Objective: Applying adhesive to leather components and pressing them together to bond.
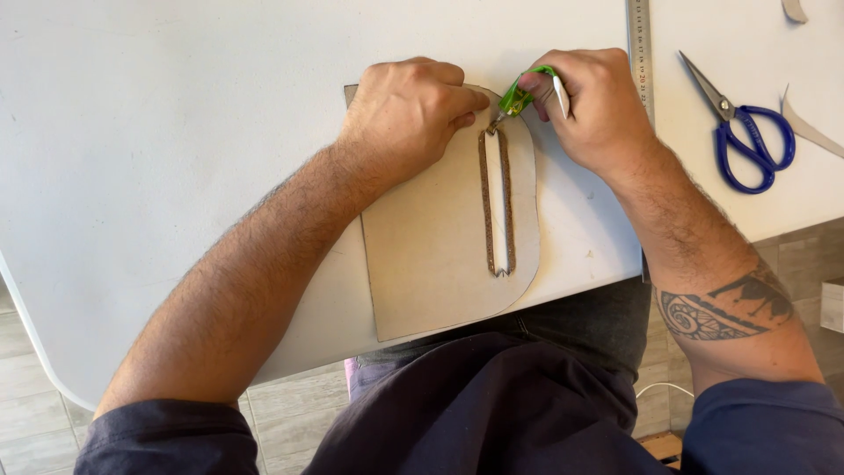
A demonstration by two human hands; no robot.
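Observation:
A flat cardboard piece (431,255) with a rounded end lies on the white table (158,132), its near end overhanging the table's front edge. A long narrow slot (497,202) with rough brown edges runs down its middle. My left hand (406,110) presses down on the cardboard's far end, fingers curled. My right hand (593,105) grips a small green-handled cutting tool (519,95), whose tip touches the far end of the slot.
A metal ruler (641,48) lies along the table beside my right hand. Blue-handled scissors (743,132) rest at the right, with thin cardboard scraps (809,132) near them. Tiled floor shows below the table's edge.

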